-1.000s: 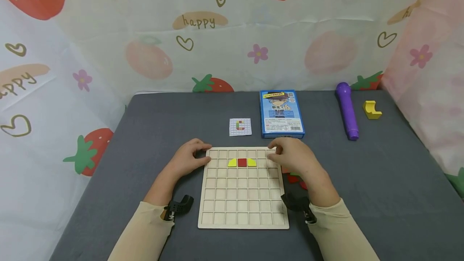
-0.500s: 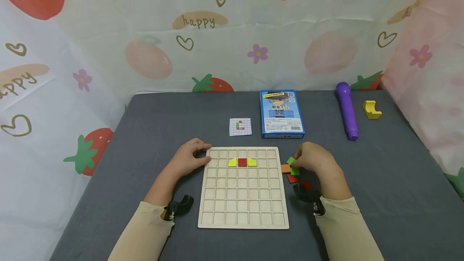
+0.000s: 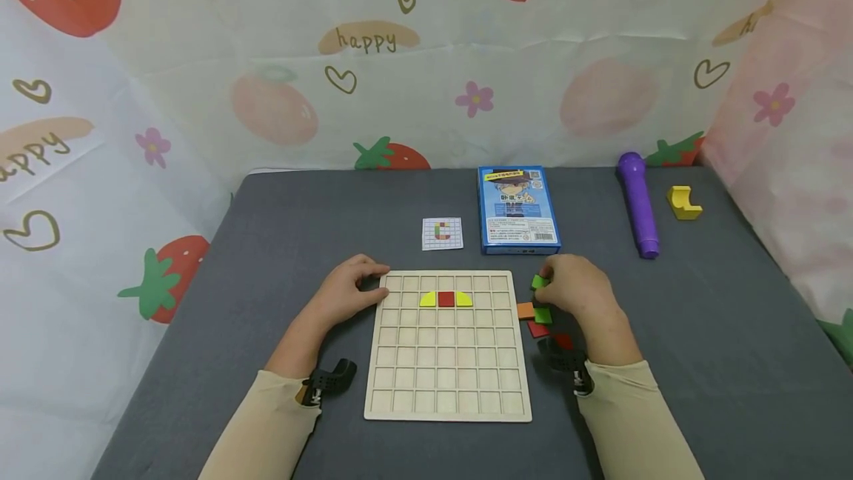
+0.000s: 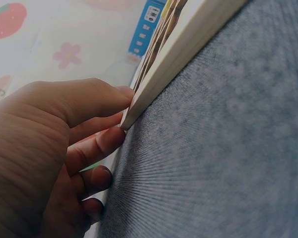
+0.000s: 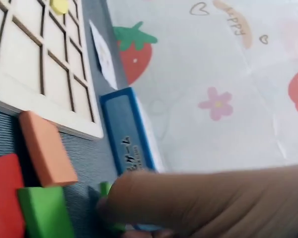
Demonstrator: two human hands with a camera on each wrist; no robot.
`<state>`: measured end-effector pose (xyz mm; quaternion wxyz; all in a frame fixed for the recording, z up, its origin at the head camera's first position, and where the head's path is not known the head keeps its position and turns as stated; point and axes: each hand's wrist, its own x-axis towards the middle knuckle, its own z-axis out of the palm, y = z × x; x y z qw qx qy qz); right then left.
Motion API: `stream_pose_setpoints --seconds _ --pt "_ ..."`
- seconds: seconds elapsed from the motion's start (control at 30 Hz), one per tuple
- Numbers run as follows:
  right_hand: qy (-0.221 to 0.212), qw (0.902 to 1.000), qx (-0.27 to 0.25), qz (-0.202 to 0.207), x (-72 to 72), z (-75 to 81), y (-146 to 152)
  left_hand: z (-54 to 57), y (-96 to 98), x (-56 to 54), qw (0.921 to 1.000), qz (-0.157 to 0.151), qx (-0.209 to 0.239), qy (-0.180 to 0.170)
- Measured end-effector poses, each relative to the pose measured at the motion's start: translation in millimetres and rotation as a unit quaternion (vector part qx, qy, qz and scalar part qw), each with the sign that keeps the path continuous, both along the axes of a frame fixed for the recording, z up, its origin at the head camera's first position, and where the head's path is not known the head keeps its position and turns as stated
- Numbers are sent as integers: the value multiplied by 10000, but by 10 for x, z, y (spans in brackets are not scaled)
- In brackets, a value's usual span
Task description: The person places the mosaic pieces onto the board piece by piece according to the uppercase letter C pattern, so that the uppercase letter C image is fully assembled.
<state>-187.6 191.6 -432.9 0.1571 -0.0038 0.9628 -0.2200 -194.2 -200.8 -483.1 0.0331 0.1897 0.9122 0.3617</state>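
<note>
A pale wooden grid board (image 3: 448, 358) lies on the table, bearing a red square (image 3: 446, 299) between two yellow rounded pieces (image 3: 427, 299). My left hand (image 3: 340, 293) holds the board's far left corner between thumb and index finger; the left wrist view shows the thumb (image 4: 104, 99) against its edge. Right of the board, my right hand (image 3: 581, 291) pinches a green block (image 3: 537, 282), mostly hidden by the fingers in the right wrist view. Close by lie an orange block (image 3: 526, 310), another green block (image 3: 543, 315) and red blocks (image 3: 537, 330), one partly covered.
Beyond the board are a small patterned card (image 3: 442, 234) and a blue box (image 3: 519, 210). A purple microphone-shaped object (image 3: 638, 204) and a yellow notched block (image 3: 684, 202) lie at the back right. A printed curtain (image 3: 413, 110) stands behind the table.
My right hand has left the board's far right corner, moved right to the loose blocks and taken a green one, shifting it slightly away from the others. The left hand stays put.
</note>
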Motion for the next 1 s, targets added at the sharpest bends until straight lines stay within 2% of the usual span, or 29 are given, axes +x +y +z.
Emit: stream_pose_setpoints --seconds 0.2,0.3,0.43,0.57,0.8,1.0 --pt "240 9954 -908 191 62 154 -73 -5 -3 -1 10000 10 -5 10" --pt "317 9887 -1378 502 111 236 -181 -9 -4 -8 10000 9 15 3" --pt "331 9811 -1633 984 177 287 -357 -12 -8 -11 10000 -3 11 -7" --pt "462 9774 -1623 1271 252 270 -559 -11 -8 -8 10000 -7 1 -11" --pt "1311 9695 -988 1821 382 94 -966 -10 -1 -10 10000 11 28 19" --pt "1426 9618 -515 2278 447 -106 -1215 -23 -1 -22 10000 51 -31 40"
